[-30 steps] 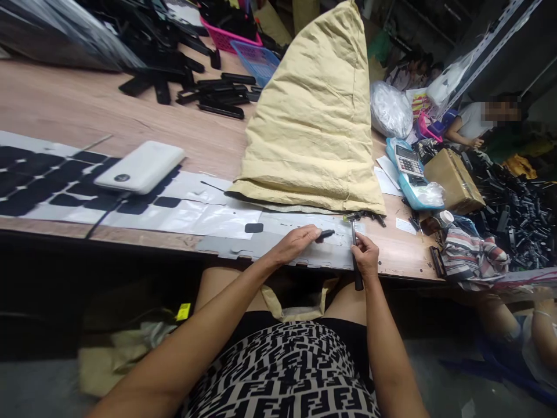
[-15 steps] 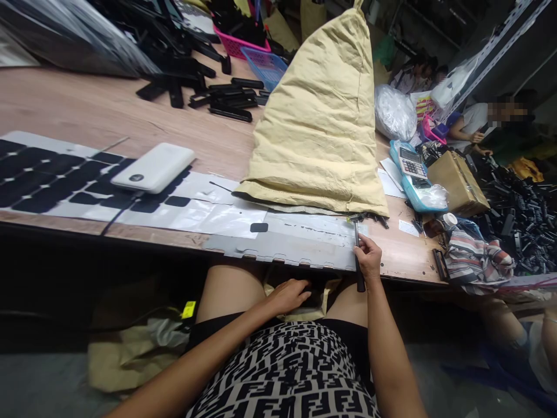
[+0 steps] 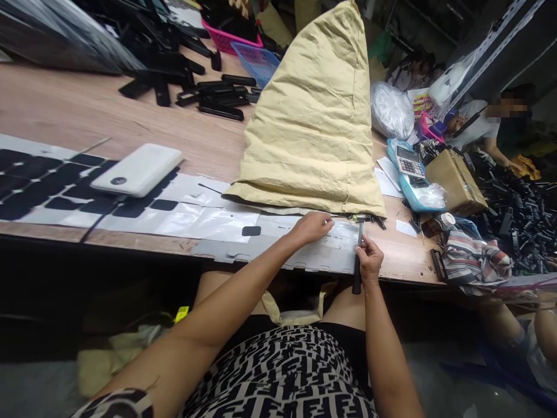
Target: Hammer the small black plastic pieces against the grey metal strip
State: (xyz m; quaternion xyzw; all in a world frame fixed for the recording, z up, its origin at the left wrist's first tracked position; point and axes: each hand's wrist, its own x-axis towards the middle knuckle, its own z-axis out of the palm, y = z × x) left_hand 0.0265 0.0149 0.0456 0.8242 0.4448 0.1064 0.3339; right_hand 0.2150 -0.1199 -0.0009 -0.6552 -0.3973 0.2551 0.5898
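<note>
I read bold F letters on the clothing (image 3: 282,371); the mark on the white device (image 3: 137,170) defeats me. Right hand (image 3: 369,259) grips the hammer (image 3: 357,270), its handle crossing the desk (image 3: 209,136)'s near edge. Left forearm angled inward, left hand (image 3: 311,226) curled; I cannot tell if holding anything.

A workshop here: black parts (image 3: 221,96) heaped on a long wooden bench (image 3: 69,110), more filling a pink basket (image 3: 230,42), a hammer (image 3: 357,275) at the near edge, a co-worker (image 3: 475,134) beside a great pile of components (image 3: 522,215).
</note>
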